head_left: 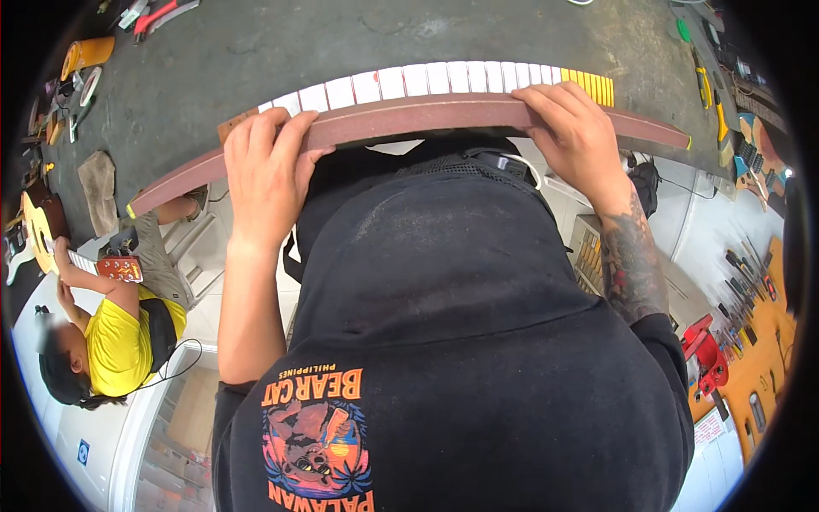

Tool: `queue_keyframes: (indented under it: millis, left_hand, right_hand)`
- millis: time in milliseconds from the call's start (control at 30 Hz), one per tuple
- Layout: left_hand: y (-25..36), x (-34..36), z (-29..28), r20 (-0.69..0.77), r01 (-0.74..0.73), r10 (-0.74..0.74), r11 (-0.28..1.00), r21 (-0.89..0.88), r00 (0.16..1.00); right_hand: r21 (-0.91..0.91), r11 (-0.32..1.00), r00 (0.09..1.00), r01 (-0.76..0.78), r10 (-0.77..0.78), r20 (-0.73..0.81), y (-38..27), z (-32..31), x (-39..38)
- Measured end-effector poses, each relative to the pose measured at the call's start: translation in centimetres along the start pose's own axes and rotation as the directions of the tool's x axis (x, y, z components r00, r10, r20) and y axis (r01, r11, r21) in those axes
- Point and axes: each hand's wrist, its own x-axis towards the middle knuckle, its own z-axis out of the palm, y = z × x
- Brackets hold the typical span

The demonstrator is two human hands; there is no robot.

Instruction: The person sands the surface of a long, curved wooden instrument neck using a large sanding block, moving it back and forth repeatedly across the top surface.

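Note:
A long reddish-brown bar (409,118) with yellow-green ends runs across the near edge of the bench. My left hand (266,166) grips its left part, fingers over the top and thumb on the near side. My right hand (573,128) holds it farther right, fingertips curled over the upper edge. Just beyond the bar lies a fretted neck (439,78), its surface covered with white strips between the frets. Yellow strips (589,85) cover its right end. A brown wooden end (234,127) shows beside my left fingers. The bar hides the neck's near side.
On the grey bench (341,38) lie a brown cloth-like piece (100,192), an orange roll (88,55) and a red-handled tool (162,15). Yellow-handled tools (705,87) lie at right. A person in yellow (128,341) handles a guitar (41,230) at left.

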Motion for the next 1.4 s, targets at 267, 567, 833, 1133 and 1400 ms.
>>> queue_keyframes:
  millis: [267, 567, 833, 1133, 1400]
  left_hand:
    - [-1.0, 2.1, -0.1, 0.078, 0.019, -0.018, 1.0, -0.022, 0.997]
    - [-3.8, 1.3, -1.9, 0.153, 0.152, -0.15, 0.988, -0.002, 0.977]
    - [1.8, 3.1, 1.5, 0.19, 0.099, -0.113, 0.992, 0.081, 0.975]
    - [-3.8, -0.7, 0.0, 0.247, 0.116, -0.145, 0.985, 0.129, 0.958]
    - [-7.9, -2.0, -2.3, 0.245, 0.079, -0.111, 0.987, 0.139, 0.963]
  right_hand:
    - [0.038, 0.999, 0.998, -0.006, 0.004, 0.058, 1.9, 0.1, 1.8]
    - [0.024, 0.998, 0.994, -0.065, 0.063, 0.093, 2.9, -1.5, 1.2]
    - [-0.017, 0.994, 0.978, -0.111, 0.112, 0.174, 6.8, -4.2, -1.8]
    - [0.022, 1.0, 0.993, 0.0, -0.003, 0.122, 3.6, -0.6, 0.0]
    - [0.009, 0.999, 0.992, -0.048, 0.047, 0.12, -0.8, 1.6, 2.8]
